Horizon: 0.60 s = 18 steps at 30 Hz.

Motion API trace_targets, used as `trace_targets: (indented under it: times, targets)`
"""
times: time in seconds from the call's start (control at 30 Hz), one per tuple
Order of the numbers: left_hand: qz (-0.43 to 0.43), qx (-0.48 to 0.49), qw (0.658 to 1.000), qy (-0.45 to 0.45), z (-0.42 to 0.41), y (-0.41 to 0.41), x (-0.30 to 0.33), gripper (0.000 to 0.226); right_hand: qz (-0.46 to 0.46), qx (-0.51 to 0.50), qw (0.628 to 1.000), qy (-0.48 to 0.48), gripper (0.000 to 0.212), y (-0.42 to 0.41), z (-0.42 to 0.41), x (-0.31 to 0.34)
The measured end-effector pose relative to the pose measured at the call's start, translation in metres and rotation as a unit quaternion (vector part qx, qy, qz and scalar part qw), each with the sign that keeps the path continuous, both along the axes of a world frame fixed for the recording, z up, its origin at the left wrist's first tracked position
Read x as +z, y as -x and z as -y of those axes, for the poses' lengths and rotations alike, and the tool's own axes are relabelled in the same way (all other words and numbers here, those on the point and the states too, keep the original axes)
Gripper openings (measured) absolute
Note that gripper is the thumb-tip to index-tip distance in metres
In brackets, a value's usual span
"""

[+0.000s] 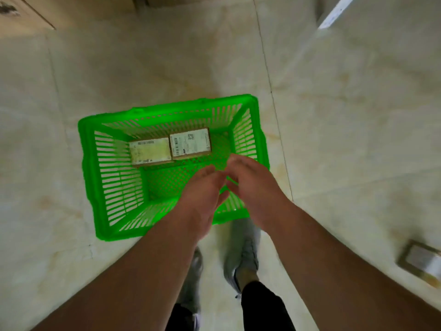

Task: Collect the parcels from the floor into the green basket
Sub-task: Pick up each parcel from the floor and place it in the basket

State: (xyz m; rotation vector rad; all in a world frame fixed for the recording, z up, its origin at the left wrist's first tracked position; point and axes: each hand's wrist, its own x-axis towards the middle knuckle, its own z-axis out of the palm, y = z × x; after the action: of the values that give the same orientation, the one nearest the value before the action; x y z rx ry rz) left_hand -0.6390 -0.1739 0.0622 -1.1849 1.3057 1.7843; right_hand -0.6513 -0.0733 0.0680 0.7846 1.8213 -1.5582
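**Hands hover empty over the basket, one parcel waits on the floor**

Floor first: pale, glossy marble-look tiles with thin dark grout lines, and a white post or frame leaning into the top right corner. Cardboard-brown shapes sit blurred along the top left edge; what they are, I can't tell.

Centre stage, the green basket stands on the tiles, slatted walls, mesh bottom. Two labelled parcels lie flat inside at the far end, touching side by side: the left parcel and the right parcel.

Now the hands! The left hand and the right hand are together above the basket's near right corner, almost touching each other. Fingers are loose and relaxed on both, gripping nothing. The boxed parcels sit just beyond the fingertips, lower in the basket, apart from them.

Off to the lower right, a third parcel lies blurred on the floor, well apart from both hands. Grey shoes stand just behind the basket.
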Motion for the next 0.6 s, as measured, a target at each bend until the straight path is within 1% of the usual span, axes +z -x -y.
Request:
trace_targets:
  times: [0.03, 0.13, 0.23, 0.3, 0.37, 0.4, 0.5, 0.6]
  targets:
    - [-0.006, -0.020, 1.000, 0.004, -0.007, -0.004, 0.009, 0.039, 0.008, -0.033, 0.999, 0.008, 0.020, -0.010, -0.009, 0.009]
    - [-0.017, -0.116, 0.993, 0.021, -0.026, -0.023, 0.031, 0.031, 0.033, -0.100, 0.994, 0.013, 0.020, -0.048, -0.036, 0.035]
    - [-0.034, -0.208, 0.977, 0.041, -0.037, -0.056, 0.047, 0.039, 0.061, -0.178, 0.982, 0.004, 0.016, -0.104, -0.068, 0.050]
    - [-0.042, -0.262, 0.963, 0.040, -0.041, -0.083, 0.058, 0.039, 0.071, -0.221, 0.973, -0.017, 0.020, -0.147, -0.084, 0.059]
    - [-0.039, -0.309, 0.950, 0.036, -0.044, -0.113, 0.068, 0.037, 0.078, -0.253, 0.964, -0.033, 0.047, -0.193, -0.097, 0.067]
    - [-0.040, -0.334, 0.941, 0.036, -0.046, -0.127, 0.070, 0.038, 0.083, -0.261, 0.961, -0.033, 0.053, -0.215, -0.104, 0.072]
    - [-0.023, -0.392, 0.919, 0.027, -0.064, -0.167, 0.078, 0.045, 0.088, -0.278, 0.956, -0.039, 0.043, -0.281, -0.123, 0.078]
    - [-0.006, -0.431, 0.902, 0.011, -0.094, -0.201, 0.082, 0.048, 0.107, -0.323, 0.939, -0.053, 0.016, -0.337, -0.141, 0.077]
